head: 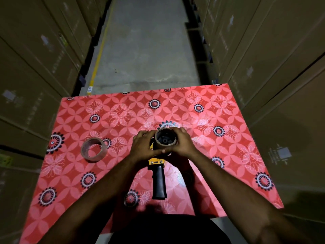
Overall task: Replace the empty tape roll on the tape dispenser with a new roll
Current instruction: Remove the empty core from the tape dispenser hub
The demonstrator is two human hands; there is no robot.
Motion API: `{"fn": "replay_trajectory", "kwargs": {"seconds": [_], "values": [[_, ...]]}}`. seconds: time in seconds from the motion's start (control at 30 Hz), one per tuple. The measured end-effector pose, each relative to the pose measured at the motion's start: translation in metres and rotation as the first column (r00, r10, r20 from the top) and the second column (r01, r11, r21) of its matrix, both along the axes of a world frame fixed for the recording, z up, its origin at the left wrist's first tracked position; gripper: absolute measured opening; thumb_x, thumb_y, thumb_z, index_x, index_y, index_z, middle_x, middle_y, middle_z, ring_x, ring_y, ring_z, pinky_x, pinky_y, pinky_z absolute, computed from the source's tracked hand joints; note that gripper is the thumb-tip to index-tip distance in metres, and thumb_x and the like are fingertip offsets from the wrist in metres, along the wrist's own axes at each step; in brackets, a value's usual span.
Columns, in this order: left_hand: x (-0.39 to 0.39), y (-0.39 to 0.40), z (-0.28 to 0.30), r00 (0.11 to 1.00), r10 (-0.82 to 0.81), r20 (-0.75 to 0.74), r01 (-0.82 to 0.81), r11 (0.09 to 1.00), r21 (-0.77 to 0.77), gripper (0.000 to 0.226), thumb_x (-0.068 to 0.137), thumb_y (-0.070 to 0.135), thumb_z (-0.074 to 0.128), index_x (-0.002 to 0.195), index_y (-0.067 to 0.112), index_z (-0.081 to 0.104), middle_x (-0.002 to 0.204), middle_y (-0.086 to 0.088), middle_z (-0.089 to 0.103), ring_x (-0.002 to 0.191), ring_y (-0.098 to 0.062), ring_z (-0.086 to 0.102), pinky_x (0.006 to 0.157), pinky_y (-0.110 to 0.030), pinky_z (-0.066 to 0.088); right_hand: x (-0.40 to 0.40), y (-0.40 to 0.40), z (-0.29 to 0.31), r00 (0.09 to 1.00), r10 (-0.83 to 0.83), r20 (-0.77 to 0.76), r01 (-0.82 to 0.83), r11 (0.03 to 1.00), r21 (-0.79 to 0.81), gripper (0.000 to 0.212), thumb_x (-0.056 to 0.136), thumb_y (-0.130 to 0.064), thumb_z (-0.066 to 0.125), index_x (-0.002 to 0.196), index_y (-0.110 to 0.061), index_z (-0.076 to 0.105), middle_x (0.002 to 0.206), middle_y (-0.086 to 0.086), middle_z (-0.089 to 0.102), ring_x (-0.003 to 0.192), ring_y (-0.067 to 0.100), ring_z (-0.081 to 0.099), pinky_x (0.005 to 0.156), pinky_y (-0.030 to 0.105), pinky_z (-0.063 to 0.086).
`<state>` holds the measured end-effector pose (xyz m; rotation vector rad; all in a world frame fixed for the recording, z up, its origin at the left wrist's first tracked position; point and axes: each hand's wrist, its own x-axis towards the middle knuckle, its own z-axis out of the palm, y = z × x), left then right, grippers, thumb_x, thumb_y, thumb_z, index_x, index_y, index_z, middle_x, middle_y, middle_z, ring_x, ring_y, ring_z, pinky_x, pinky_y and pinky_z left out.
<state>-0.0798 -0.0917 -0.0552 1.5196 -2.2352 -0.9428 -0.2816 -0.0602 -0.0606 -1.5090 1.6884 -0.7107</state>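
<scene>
A yellow tape dispenser (155,162) with a black handle (159,182) lies on the red patterned table (228,155), handle toward me. A bare cardboard tape core (157,141) sits on its spool at the far end. My left hand (143,146) curls round the core's left side and my right hand (182,142) round its right side, thumbs meeting in front. A roll of clear tape (93,150) lies flat on the table to the left, apart from both hands.
Tall stacks of cardboard boxes (35,67) line both sides of a concrete aisle (144,41) beyond the table's far edge. A yellow floor line (98,59) runs along the left stack.
</scene>
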Motion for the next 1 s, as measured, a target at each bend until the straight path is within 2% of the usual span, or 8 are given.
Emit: {"fn": "replay_trajectory", "kwargs": {"seconds": [0.2, 0.3, 0.4, 0.53, 0.63, 0.77, 0.93, 1.0], "values": [[0.0, -0.002, -0.003, 0.999, 0.028, -0.031, -0.027, 0.999, 0.045, 0.09, 0.051, 0.056, 0.09, 0.13, 0.04, 0.051, 0.105, 0.021, 0.046, 0.116, -0.016, 0.048, 0.1, -0.043, 0.044, -0.012, 0.007, 0.001, 0.988, 0.014, 0.152, -0.019, 0.999, 0.035, 0.092, 0.063, -0.006, 0.092, 0.144, -0.015, 0.048, 0.128, -0.005, 0.06, 0.12, 0.01, 0.057, 0.089, 0.001, 0.039], [-0.002, -0.003, -0.001, 0.997, -0.044, 0.066, 0.045, 0.999, -0.002, 0.089, 0.054, 0.079, 0.072, 0.13, 0.036, 0.058, 0.112, 0.018, 0.059, 0.121, -0.018, 0.046, 0.095, -0.04, 0.038, -0.004, 0.003, 0.005, 0.996, 0.047, 0.082, -0.052, 0.997, 0.065, 0.099, 0.058, -0.026, 0.097, 0.142, -0.018, 0.046, 0.129, -0.004, 0.056, 0.122, 0.015, 0.052, 0.091, 0.012, 0.042], [-0.002, -0.004, -0.004, 0.996, -0.05, 0.078, 0.051, 0.999, -0.012, 0.094, 0.052, 0.087, 0.057, 0.129, 0.034, 0.06, 0.114, 0.016, 0.061, 0.12, -0.018, 0.045, 0.093, -0.038, 0.033, 0.005, 0.003, 0.002, 0.999, -0.043, -0.012, 0.044, 0.996, 0.074, 0.097, 0.048, -0.038, 0.099, 0.129, -0.016, 0.051, 0.117, 0.004, 0.047, 0.11, 0.015, 0.042, 0.075, 0.007, 0.033], [0.0, -0.003, -0.003, 0.999, 0.041, -0.024, -0.04, 0.998, 0.055, 0.086, 0.05, 0.079, 0.074, 0.125, 0.039, 0.059, 0.104, 0.017, 0.047, 0.111, -0.015, 0.045, 0.091, -0.036, 0.038, 0.003, 0.005, -0.001, 0.998, -0.05, 0.027, 0.05, 0.998, 0.031, 0.094, 0.048, -0.038, 0.092, 0.131, -0.016, 0.055, 0.113, 0.004, 0.048, 0.106, 0.016, 0.048, 0.074, 0.005, 0.032], [0.0, -0.004, -0.007, 0.995, 0.092, -0.036, -0.088, 0.992, 0.092, 0.078, 0.049, 0.063, 0.087, 0.117, 0.04, 0.057, 0.11, 0.008, 0.05, 0.108, -0.018, 0.052, 0.097, -0.042, 0.047, -0.005, 0.005, 0.0, 0.993, -0.027, 0.114, 0.023, 0.999, 0.038, 0.088, 0.059, -0.017, 0.093, 0.138, -0.018, 0.054, 0.123, 0.003, 0.058, 0.116, 0.019, 0.057, 0.09, 0.011, 0.044], [-0.003, -0.008, -0.006, 0.998, 0.025, 0.053, -0.03, 0.996, 0.088, 0.092, 0.048, 0.057, 0.09, 0.131, 0.036, 0.056, 0.112, 0.011, 0.051, 0.12, -0.022, 0.047, 0.101, -0.042, 0.042, -0.01, 0.004, 0.007, 0.986, 0.054, 0.159, -0.066, 0.995, 0.07, 0.087, 0.066, -0.006, 0.09, 0.141, -0.017, 0.048, 0.125, -0.007, 0.059, 0.114, 0.007, 0.057, 0.091, 0.003, 0.04], [-0.006, -0.018, -0.002, 0.966, -0.11, 0.234, 0.079, 0.987, 0.139, 0.098, 0.047, 0.083, 0.062, 0.134, 0.038, 0.058, 0.121, 0.011, 0.064, 0.133, -0.027, 0.038, 0.096, -0.04, 0.032, 0.008, -0.002, 0.004, 0.996, -0.084, -0.032, 0.087, 0.99, 0.109, 0.094, 0.031, -0.053, 0.096, 0.112, -0.017, 0.064, 0.106, 0.0, 0.064, 0.098, 0.016, 0.063, 0.074, 0.018, 0.047], [-0.006, -0.017, -0.002, 0.972, -0.089, 0.217, 0.059, 0.988, 0.141, 0.1, 0.044, 0.087, 0.053, 0.131, 0.037, 0.061, 0.108, 0.012, 0.06, 0.13, -0.026, 0.039, 0.094, -0.04, 0.032, 0.008, -0.001, 0.0, 0.994, -0.097, -0.054, 0.103, 0.989, 0.109, 0.095, 0.037, -0.049, 0.097, 0.117, -0.014, 0.061, 0.108, 0.003, 0.056, 0.098, 0.016, 0.054, 0.066, 0.013, 0.037]]}}
